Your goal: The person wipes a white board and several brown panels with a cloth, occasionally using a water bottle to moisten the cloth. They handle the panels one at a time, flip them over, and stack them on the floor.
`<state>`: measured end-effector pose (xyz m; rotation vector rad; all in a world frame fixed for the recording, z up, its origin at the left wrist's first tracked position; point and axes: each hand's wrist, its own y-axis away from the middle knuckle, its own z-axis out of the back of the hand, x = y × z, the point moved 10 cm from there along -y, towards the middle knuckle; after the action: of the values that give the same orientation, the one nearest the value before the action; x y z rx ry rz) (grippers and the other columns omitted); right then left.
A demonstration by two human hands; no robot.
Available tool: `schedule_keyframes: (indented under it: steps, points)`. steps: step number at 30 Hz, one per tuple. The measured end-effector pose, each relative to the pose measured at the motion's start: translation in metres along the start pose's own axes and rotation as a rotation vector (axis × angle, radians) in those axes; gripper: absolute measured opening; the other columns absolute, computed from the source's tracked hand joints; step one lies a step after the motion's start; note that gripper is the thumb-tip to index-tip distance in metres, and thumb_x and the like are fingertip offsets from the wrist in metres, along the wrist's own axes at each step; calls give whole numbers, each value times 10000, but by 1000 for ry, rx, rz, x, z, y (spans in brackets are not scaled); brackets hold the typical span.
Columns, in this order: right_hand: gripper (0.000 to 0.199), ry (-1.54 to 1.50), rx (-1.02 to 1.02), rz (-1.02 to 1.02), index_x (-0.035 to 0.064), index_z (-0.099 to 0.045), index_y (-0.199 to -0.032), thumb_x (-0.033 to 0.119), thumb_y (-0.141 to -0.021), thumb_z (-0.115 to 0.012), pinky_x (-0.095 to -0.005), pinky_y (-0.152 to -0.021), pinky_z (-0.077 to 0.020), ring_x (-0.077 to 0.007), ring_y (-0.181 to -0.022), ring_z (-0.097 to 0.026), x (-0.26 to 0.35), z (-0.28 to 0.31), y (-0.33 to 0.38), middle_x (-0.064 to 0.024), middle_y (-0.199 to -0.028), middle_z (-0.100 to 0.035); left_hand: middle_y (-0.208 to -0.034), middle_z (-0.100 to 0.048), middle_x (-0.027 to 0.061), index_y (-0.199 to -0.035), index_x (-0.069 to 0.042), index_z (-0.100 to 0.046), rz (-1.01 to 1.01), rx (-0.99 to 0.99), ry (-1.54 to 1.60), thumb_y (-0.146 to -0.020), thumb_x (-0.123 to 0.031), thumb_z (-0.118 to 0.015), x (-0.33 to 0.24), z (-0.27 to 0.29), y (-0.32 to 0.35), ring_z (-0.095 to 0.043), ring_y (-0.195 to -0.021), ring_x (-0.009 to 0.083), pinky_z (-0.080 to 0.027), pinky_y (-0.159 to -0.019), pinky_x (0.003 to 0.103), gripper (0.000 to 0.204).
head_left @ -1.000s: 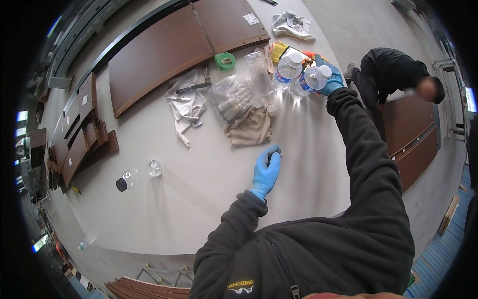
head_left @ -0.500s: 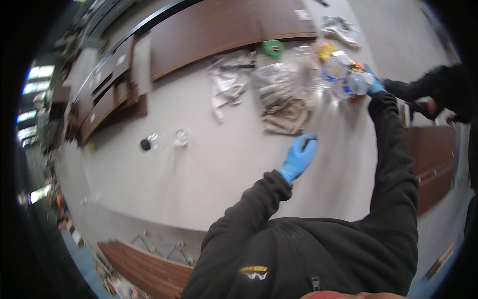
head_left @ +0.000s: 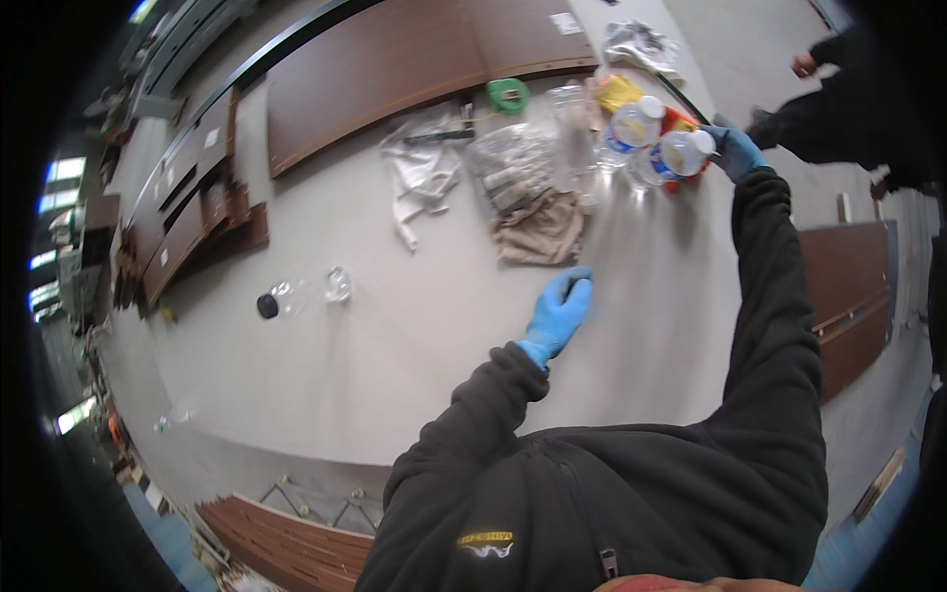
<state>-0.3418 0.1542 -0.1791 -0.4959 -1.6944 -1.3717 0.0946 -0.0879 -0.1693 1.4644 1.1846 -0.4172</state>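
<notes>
My right hand (head_left: 736, 150), in a blue glove, reaches to the far right. Its fingers curl beside the cap of a clear plastic bottle (head_left: 677, 156) with a blue label; what lies inside its grasp is hidden. A second bottle (head_left: 631, 128) stands just left, in front of yellow and orange-red packaging (head_left: 620, 92). From those fingers a thin dark strip (head_left: 683, 100) runs toward white crumpled cloth (head_left: 641, 47). Nearer to me, my left hand (head_left: 559, 314), also blue-gloved, hovers over the table with loosely bent fingers apart from the thumb and nothing visible between. Brown cloth (head_left: 541, 230) lies beyond it.
On the pale table (head_left: 414, 365) lie a clear bottle with a black cap (head_left: 286, 299), a bag of pale cloth (head_left: 513, 163), white cloth (head_left: 422, 183) and a green tape measure (head_left: 508, 96). Brown panels (head_left: 385, 84) span the back. Another person (head_left: 848, 109) stands at right.
The view has shifted, moving the table contents left in the picture. My right wrist has turned beside the bottles, and a thin dark strip now shows by its fingers. My left hand keeps its pose.
</notes>
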Motion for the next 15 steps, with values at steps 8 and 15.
schedule_keyframes:
  steps: [8,15]
  points:
    - [935,-75,-24,182,46,-143,-1676,284,-956,-690,-619,-1240,-114,-258,-1523,-351,36,-4,83,-92,-1574,-505,-1264,-678,62,-1403,-7,-596,-32,70,-66,-1067,-214,-590,-54,-25,-1,-656,-1117,145,-521,-956,303,395]
    - [865,-234,26,531,56,-248,-1661,224,-944,-703,-446,-1221,-327,-270,-1483,-448,58,-41,239,-157,-1567,-499,-1266,-668,77,-1388,35,-588,-349,191,115,-1024,-145,-667,-147,-111,6,-638,-1148,144,-504,-1028,298,414]
